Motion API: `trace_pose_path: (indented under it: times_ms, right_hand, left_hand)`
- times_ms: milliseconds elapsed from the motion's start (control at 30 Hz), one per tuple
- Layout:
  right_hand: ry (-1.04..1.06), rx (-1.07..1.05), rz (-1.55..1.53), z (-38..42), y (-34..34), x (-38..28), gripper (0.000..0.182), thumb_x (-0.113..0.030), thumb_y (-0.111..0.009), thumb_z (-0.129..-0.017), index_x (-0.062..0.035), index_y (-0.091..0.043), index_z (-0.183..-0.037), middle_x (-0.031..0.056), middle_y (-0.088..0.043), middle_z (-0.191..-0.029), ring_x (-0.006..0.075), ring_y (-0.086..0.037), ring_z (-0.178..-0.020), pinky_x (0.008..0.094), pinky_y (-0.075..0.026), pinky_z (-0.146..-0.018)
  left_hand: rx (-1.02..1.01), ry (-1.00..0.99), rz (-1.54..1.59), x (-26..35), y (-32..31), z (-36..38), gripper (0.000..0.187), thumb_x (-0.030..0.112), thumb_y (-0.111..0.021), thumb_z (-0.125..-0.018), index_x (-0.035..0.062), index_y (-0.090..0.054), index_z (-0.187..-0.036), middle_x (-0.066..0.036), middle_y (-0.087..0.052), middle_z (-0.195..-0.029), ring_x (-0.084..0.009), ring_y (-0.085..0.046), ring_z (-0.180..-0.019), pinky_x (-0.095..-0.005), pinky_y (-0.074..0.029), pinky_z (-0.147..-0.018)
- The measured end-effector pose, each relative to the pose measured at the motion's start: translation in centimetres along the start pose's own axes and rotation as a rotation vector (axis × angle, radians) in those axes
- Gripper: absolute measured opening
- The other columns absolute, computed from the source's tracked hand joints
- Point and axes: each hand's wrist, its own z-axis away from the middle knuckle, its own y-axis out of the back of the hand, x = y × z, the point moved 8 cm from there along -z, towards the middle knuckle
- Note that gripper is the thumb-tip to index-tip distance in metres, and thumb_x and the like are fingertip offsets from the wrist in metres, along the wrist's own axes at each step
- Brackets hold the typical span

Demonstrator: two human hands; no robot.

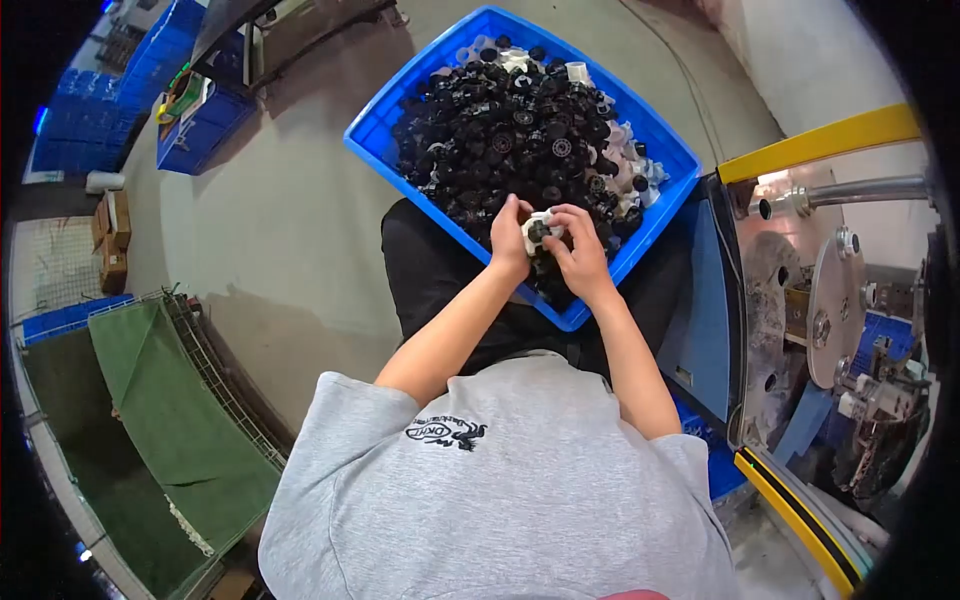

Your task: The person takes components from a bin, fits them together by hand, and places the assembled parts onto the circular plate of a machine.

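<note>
1. I see my left hand (512,240) and right hand (578,250) meeting over the near corner of the blue crate (385,125), both pinching one small white part (537,230) between the fingertips.
2. The white part sits between the two hands, just above the heap, so I judge it is held there to be fitted or checked close up.
3. Beyond the hands the crate is piled with black parts (510,130); a few more white ones lie toward its right side.
4. The crate rests on my lap, which keeps the pile within easy reach.
5. Both forearms run forward from my grey shirt (500,480), elbows bent, wrists angled inward.
6. To the right of my right hand stands a machine (830,300) with metal discs.
</note>
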Motion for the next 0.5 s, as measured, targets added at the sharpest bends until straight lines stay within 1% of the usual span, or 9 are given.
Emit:
trace_pose_path:
  times_ms: [67,100,133,200,267,467,500]
  right_hand:
    - [0.043,-0.093,0.026,0.2,-0.1,-0.2,0.027,-0.004,-0.066,-0.086,-0.0056,-0.062,-0.113,0.0061,-0.06,-0.124,0.0244,-0.058,-0.103,0.0321,-0.047,-0.09]
    - [0.062,-0.142,0.04,0.4,-0.2,-0.3,0.029,-0.004,-0.067,-0.085,-0.006,-0.062,-0.114,0.0056,-0.061,-0.123,0.0246,-0.058,-0.104,0.0328,-0.047,-0.091]
    - [0.058,-0.143,0.04,0.4,0.3,-0.2,0.029,-0.004,-0.067,-0.085,-0.006,-0.062,-0.114,0.0056,-0.061,-0.123,0.0246,-0.058,-0.104,0.0328,-0.047,-0.091]
    - [0.227,-0.209,0.17,0.1,0.5,-1.3,0.032,-0.005,-0.067,-0.084,-0.0074,-0.063,-0.115,0.0046,-0.062,-0.123,0.0248,-0.058,-0.107,0.035,-0.045,-0.095]
    - [0.392,-0.27,0.3,0.4,0.4,-2.4,0.034,-0.007,-0.068,-0.083,-0.0089,-0.063,-0.117,0.0037,-0.062,-0.123,0.0251,-0.057,-0.11,0.0372,-0.043,-0.099]
    - [0.389,-0.144,0.412,0.8,-0.8,-4.9,0.036,-0.012,-0.067,-0.084,-0.0121,-0.063,-0.12,0.0024,-0.063,-0.124,0.0244,-0.055,-0.116,0.0411,-0.039,-0.105]
    - [0.432,-0.141,0.44,1.1,-0.7,-5.4,0.035,-0.013,-0.067,-0.084,-0.0123,-0.063,-0.119,0.0027,-0.064,-0.123,0.0246,-0.056,-0.114,0.0404,-0.04,-0.103]
  left_hand:
    - [-0.046,0.072,0.178,-2.3,1.4,-1.2,0.032,0.03,-0.044,-0.102,0.0068,-0.061,-0.089,-0.003,-0.059,-0.083,-0.0145,-0.052,-0.075,-0.0272,-0.041,-0.072]
    - [-0.067,0.109,0.27,-2.4,1.3,-0.8,0.033,0.032,-0.044,-0.102,0.0076,-0.061,-0.087,-0.002,-0.058,-0.082,-0.0144,-0.052,-0.075,-0.0271,-0.04,-0.071]
    - [-0.066,0.113,0.27,-2.4,1.2,-0.5,0.033,0.032,-0.044,-0.102,0.0076,-0.061,-0.087,-0.002,-0.058,-0.082,-0.0144,-0.052,-0.075,-0.0271,-0.04,-0.071]
    - [-0.086,0.18,0.255,-1.7,0.2,0.2,0.034,0.035,-0.044,-0.101,0.0099,-0.061,-0.085,-0.002,-0.059,-0.081,-0.0151,-0.053,-0.073,-0.0276,-0.042,-0.069]
    - [-0.123,0.229,0.228,-1.3,-1.0,0.8,0.032,0.033,-0.045,-0.101,0.0092,-0.061,-0.087,-0.003,-0.059,-0.082,-0.0157,-0.054,-0.073,-0.0278,-0.043,-0.07]
    - [-0.318,0.382,0.183,-1.5,-2.7,1.4,0.024,0.026,-0.046,-0.1,0.0071,-0.06,-0.094,-0.005,-0.061,-0.085,-0.0174,-0.056,-0.076,-0.0285,-0.045,-0.071]
    - [-0.34,0.399,0.188,-1.5,-2.7,1.5,0.023,0.025,-0.046,-0.1,0.0068,-0.06,-0.095,-0.006,-0.061,-0.086,-0.0177,-0.057,-0.076,-0.0286,-0.046,-0.071]
